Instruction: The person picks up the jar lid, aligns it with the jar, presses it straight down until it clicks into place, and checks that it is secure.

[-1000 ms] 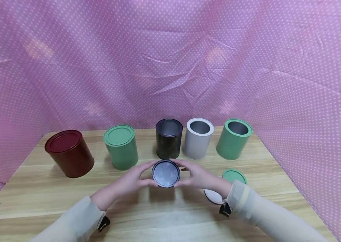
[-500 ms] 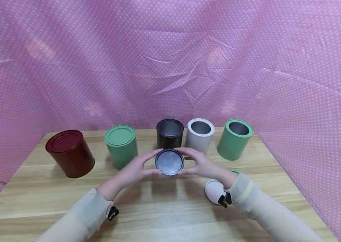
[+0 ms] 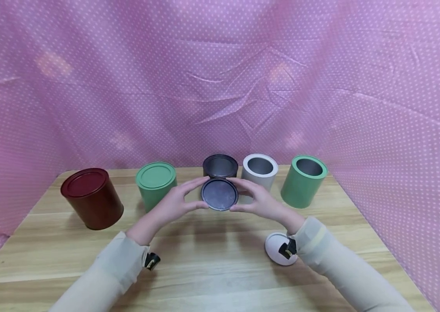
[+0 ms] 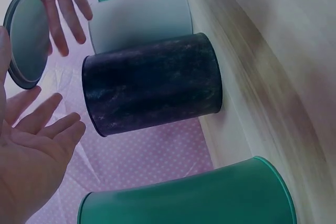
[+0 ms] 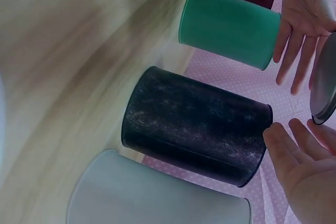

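Head cam: both hands (image 3: 176, 203) (image 3: 262, 201) pinch the black lid (image 3: 220, 194) mid-frame. It's moved up, so looks nearly at the open black can (image 3: 220, 165).

I can read no text, label, brand, number or sign on anything in front of me: not on the black lid (image 3: 220, 195), the white lid (image 3: 275, 245), the cans (image 3: 96, 201), the tabletop (image 3: 212, 273) or the dotted cloth (image 3: 165, 112).

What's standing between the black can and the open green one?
The white can stands between the black can and the open green can in the head view.
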A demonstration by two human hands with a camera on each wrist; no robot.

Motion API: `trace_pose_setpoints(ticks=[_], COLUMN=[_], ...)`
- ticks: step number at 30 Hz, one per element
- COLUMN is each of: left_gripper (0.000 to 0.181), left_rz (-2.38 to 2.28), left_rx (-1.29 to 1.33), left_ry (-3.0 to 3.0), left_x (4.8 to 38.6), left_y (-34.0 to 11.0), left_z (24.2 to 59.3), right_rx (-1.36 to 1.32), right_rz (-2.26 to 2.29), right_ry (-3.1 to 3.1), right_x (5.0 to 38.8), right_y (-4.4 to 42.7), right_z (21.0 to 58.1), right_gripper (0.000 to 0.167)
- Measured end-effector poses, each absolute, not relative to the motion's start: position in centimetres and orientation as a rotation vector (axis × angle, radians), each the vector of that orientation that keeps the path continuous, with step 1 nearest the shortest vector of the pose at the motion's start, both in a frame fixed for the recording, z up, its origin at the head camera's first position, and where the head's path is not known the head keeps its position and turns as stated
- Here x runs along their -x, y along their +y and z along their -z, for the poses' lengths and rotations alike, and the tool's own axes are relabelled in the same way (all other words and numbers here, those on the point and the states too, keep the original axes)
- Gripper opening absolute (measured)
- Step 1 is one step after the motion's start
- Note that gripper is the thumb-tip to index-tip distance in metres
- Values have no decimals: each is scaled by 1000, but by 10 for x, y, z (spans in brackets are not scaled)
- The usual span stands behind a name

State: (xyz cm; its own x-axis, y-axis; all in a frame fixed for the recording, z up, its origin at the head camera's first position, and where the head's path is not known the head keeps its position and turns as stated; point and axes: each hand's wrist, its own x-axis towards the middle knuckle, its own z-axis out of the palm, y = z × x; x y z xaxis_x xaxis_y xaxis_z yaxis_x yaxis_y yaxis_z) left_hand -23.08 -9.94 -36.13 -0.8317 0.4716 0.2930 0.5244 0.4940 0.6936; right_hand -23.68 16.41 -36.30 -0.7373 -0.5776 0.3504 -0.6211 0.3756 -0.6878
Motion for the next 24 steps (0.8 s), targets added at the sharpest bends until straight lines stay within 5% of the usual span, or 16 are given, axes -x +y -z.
trace_pose_setpoints(ticks=[24], left_gripper=[69], left_rz=[1238], left_rx=[832], left_ry=[-2689], left_x=[271], left_y=[-94], left_z=[339], right_rx=[-1027], right_rz=[-1149], right_ry=[-2631], right_x=[275], right_y=[168], right_z=[336], right_gripper=[72])
